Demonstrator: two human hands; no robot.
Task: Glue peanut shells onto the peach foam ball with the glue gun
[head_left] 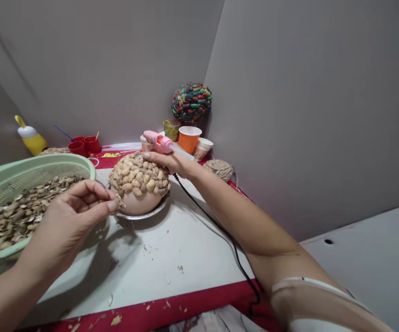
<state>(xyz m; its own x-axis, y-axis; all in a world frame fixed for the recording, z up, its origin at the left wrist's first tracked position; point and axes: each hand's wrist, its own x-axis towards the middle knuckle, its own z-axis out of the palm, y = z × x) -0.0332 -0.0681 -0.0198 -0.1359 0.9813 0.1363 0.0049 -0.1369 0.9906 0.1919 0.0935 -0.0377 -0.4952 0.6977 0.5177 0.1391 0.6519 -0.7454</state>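
A rounded form [140,203] sits on a metal plate [151,214], its upper part covered with peanut shells [139,177] and its lower front bare and pale. My right hand [171,161] rests over the top of this form, thumb against the shells. A pink hot glue gun [159,140], a clear glue stick poking from its back, is held in that hand; most of the fingers are hidden. Close to the form's left side, my left hand [81,203] pinches a small piece of peanut shell [119,201] between thumb and fingers.
At left stands a green basket [81,161] of shells. Behind are red cups [78,147], an orange paper cup [189,139], a twine ball [218,169] and a multicoloured ball [192,102]. A black cord [206,214] crosses the white tabletop [185,249], where shell crumbs lie.
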